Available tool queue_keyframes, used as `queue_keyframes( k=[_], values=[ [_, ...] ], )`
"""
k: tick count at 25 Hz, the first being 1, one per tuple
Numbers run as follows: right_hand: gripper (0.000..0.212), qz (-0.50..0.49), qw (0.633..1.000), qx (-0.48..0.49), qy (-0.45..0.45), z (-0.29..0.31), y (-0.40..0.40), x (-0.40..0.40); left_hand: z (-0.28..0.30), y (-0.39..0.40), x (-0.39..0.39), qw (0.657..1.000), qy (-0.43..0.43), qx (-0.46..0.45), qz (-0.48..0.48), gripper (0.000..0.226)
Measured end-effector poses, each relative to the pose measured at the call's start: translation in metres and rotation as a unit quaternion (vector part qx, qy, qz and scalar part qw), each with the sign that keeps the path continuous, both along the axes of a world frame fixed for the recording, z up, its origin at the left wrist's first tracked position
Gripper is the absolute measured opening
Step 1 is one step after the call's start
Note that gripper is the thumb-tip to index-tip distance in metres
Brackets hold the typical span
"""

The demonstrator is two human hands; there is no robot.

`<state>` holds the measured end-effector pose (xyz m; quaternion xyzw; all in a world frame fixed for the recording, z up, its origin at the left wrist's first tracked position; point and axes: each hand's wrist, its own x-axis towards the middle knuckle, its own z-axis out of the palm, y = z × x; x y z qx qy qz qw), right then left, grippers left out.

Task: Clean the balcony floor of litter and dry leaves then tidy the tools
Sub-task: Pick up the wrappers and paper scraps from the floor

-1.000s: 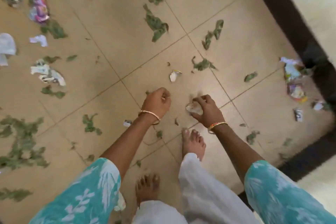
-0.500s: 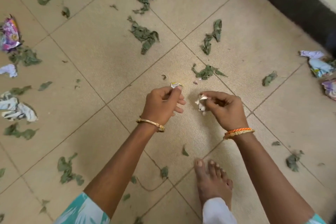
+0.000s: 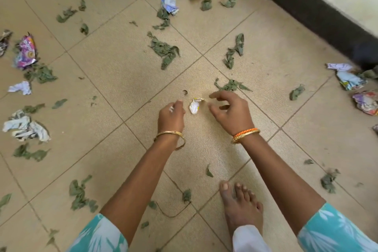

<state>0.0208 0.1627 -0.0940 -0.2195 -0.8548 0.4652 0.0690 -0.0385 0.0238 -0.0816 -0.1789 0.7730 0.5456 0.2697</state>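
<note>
The paper scrap point(image 3: 194, 105) lies on the floor point(image 3: 114, 71) mid-tile, between your hands and touching neither. Your right hand point(image 3: 230, 111) hovers with fingers spread and loosely bent, holding nothing. Your left hand point(image 3: 171, 115) is curled around something small and white. The scrap looks feather-light, crumpled and soft; pinch its raised fold, since it will likely slide if pushed.
</note>
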Motion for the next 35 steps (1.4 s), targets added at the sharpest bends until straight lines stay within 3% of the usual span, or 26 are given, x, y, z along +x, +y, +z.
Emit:
queue_keyframes(
  k=[3,5,8,10,13,16,18,23,27,29,32,35],
  values=[
    [0.046,0.166,0.975,0.148,-0.007,-0.028,-0.019,-0.009,0.005,-0.011,-0.016,0.997,-0.063,0.012,0.053,0.04],
    [0.038,0.185,0.951,0.246,0.006,-0.048,-0.04,-0.008,0.006,-0.012,-0.023,0.993,-0.096,0.034,0.065,0.038],
    [0.025,0.16,0.949,0.269,0.029,-0.055,-0.046,-0.002,0.007,-0.01,-0.028,0.982,-0.154,0.068,0.081,0.038],
    [0.021,0.129,0.967,0.215,0.054,-0.044,-0.036,-0.003,0.008,-0.007,-0.029,0.979,-0.175,0.082,0.068,0.033],
    [0.02,-0.06,0.996,0.03,0.064,-0.015,-0.013,0.0,0.009,0.007,-0.026,0.978,-0.182,0.107,0.005,0.025],
    [0.036,-0.21,0.959,-0.179,0.066,0.023,0.015,0.02,0.015,0.041,-0.013,0.973,-0.175,0.105,-0.107,0.026],
    [0.038,-0.224,0.955,-0.188,0.051,0.032,0.031,0.033,0.019,0.07,0.001,0.965,-0.173,0.118,-0.155,0.027],
    [0.025,-0.253,0.967,-0.036,0.02,0.024,0.062,0.065,0.011,0.143,0.035,0.959,-0.172,0.11,-0.197,0.018],
    [0.009,-0.347,0.935,0.066,0.032,0.029,0.132,0.101,0.007,0.187,0.038,0.959,-0.12,0.033,-0.254,0.03],
    [0.017,-0.365,0.925,0.109,0.01,0.028,0.177,0.105,0.011,0.209,0.035,0.951,-0.074,0.004,-0.3,0.029],
    [0.029,-0.306,0.928,0.191,-0.097,0.015,0.243,0.085,0.015,0.244,0.024,0.942,-0.035,0.007,-0.332,0.027],
    [0.025,-0.208,0.932,0.243,-0.173,-0.002,0.282,0.055,0.018,0.27,0.009,0.936,-0.028,0.011,-0.351,0.015]
  ],
)
